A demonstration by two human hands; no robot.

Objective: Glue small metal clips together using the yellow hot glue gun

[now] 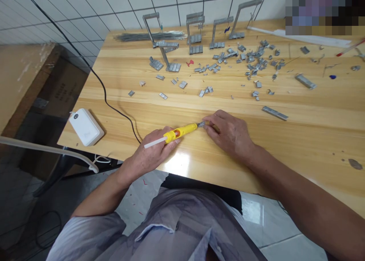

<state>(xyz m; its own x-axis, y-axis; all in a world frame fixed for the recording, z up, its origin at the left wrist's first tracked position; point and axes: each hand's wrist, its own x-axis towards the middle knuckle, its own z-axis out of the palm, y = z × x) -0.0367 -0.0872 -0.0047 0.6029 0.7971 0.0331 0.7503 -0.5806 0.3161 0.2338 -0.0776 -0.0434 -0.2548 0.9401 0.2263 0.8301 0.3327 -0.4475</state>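
My left hand is closed around a yellow hot glue gun with a white glue stick protruding from its back end. The gun's nozzle points right, toward my right hand. My right thumb and forefinger pinch a small grey piece at the nozzle tip; its exact shape is partly hidden by the fingers. Both hands are over the near part of the wooden table. Beyond them lie loose grey silvery pieces and a grey strip.
Several grey angled stands line the back, beside a bundle of thin wires. Many grey bits are scattered at centre right. A black cable runs from upper left toward my left hand. A white power bank lies at the left edge.
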